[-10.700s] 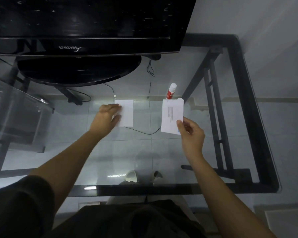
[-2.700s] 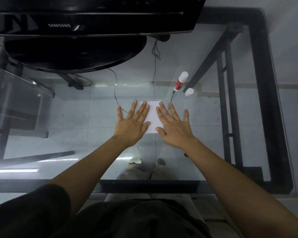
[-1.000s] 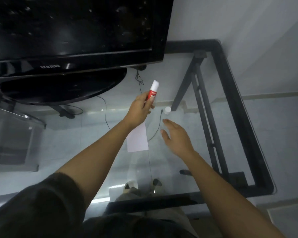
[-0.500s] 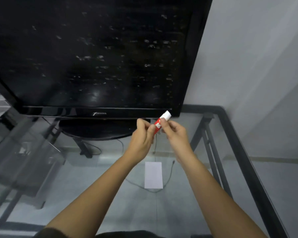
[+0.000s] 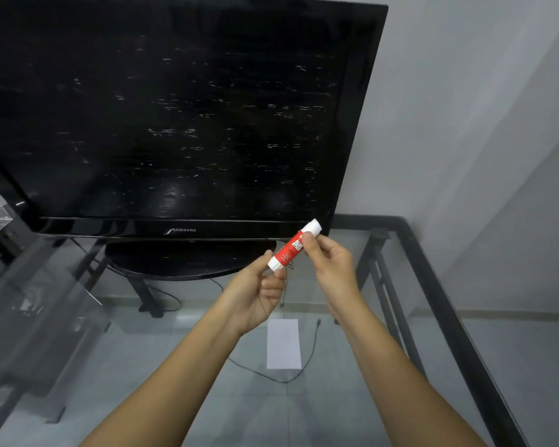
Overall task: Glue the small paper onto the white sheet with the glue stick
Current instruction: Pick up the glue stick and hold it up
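Note:
Both hands hold a red glue stick (image 5: 291,247) with white ends up in the air in front of the television. My left hand (image 5: 258,293) pinches its lower white end. My right hand (image 5: 331,262) grips the upper part, just below the white cap at the top. A white sheet (image 5: 283,344) lies flat on the glass table below the hands, and no separate small paper can be told apart on it.
A large black television (image 5: 175,117) stands on its oval base (image 5: 188,259) at the back of the glass table. The table's black metal frame (image 5: 439,298) runs along the right side. A thin black cable (image 5: 271,375) curls under the sheet. Grey wall at right.
My left hand picked the glue stick up from the table and my right hand joined it. Both hands rose with the stick, and the cap now sits on its upper end.

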Demonstrator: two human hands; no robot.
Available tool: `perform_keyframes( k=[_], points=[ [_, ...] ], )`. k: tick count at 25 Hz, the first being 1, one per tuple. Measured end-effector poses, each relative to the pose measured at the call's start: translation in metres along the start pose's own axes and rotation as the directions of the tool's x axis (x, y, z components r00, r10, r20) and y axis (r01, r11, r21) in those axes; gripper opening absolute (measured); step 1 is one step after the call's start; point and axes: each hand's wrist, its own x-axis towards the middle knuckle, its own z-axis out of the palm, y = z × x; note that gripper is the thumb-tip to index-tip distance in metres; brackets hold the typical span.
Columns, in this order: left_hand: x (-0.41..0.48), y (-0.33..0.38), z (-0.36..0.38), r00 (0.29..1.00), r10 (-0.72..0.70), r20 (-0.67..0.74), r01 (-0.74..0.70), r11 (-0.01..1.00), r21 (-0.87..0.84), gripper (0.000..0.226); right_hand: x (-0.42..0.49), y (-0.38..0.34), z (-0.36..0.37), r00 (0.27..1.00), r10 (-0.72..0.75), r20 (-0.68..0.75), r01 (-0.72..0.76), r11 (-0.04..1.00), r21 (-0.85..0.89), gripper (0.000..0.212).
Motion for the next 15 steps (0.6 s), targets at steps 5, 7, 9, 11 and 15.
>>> perform_keyframes(
  k=[5,7,9,11,15],
  points=[
    [-0.0034,-0.0057,-0.0006,0.949,0.312,0.051,-0.309,0.879,0.363,0.028,0.0017,-0.0010,-0.0017,0.999,-0.032,-0.005,0.032,0.999,0.005,0.036],
    [-0.0046,-0.0051,0.0019,0.954,0.296,0.042,-0.281,0.842,0.461,0.038,0.0023,-0.0029,-0.0015,0.999,-0.052,-0.001,0.052,0.999,0.007,0.035],
    [-0.0063,-0.0006,0.0042,0.985,0.172,-0.017,-0.145,0.876,0.461,0.051,0.0025,-0.0041,-0.0008,0.998,-0.067,0.012,0.067,0.998,-0.005,0.028],
    [-0.0071,0.0018,0.0049,0.992,0.120,-0.045,-0.090,0.906,0.413,0.048,0.0020,-0.0033,-0.0010,0.997,-0.074,0.012,0.074,0.997,-0.024,0.024],
    [-0.0069,-0.0024,0.0014,0.935,0.355,0.013,-0.328,0.849,0.415,0.020,0.0003,-0.0015,-0.0008,0.998,-0.069,0.002,0.069,0.997,-0.017,0.029]
  ],
)
